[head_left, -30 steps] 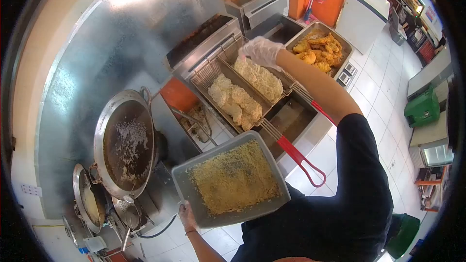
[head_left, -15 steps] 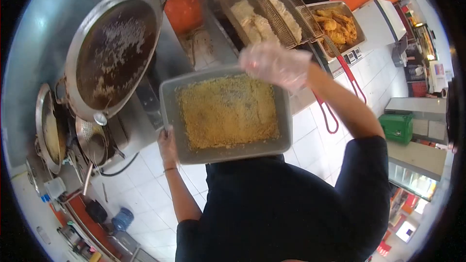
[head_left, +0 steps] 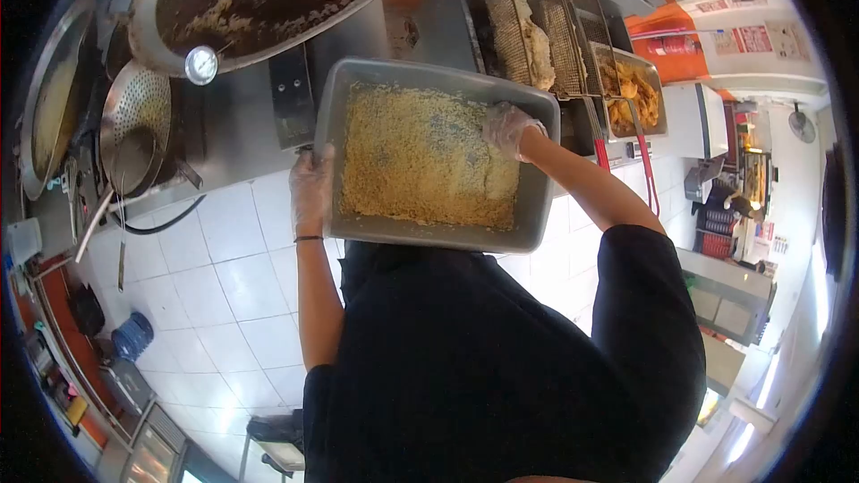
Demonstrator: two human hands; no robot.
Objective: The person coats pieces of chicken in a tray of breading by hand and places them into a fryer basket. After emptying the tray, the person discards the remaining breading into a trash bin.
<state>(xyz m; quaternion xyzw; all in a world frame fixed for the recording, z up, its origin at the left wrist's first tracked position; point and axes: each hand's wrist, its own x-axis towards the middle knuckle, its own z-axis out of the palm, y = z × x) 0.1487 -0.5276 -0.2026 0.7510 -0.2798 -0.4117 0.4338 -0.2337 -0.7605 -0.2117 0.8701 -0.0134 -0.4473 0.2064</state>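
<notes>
A grey plastic tub (head_left: 429, 237) holds a layer of yellowish breading crumbs (head_left: 412, 156). My left hand (head_left: 312, 192), in a clear plastic glove, grips the tub's left side, its fingers partly hidden by the wall. Inside the tub, at the right end of the crumbs, is my gloved right hand (head_left: 510, 130). Its fingers are curled down into the breading, and whatever they hold is hidden. Just below that hand, a raised, crumb-covered lump (head_left: 503, 181) shows. Beyond the tub, a coated pale piece (head_left: 534, 43) lies in a wire fry basket (head_left: 510, 18).
A large pan of dark oil (head_left: 259, 0) with a dial thermometer (head_left: 201, 64) stands at upper left. Perforated strainers (head_left: 139, 116) sit below it. Red-handled baskets (head_left: 646, 161) project at the right, beside a tray of fried chicken (head_left: 631, 94). White floor tiles (head_left: 233, 286) lie below.
My right hand has come down from above the tub's far right corner into the crumbs. The view has shifted, and the tub sits slightly higher in it. My left hand keeps its grip.
</notes>
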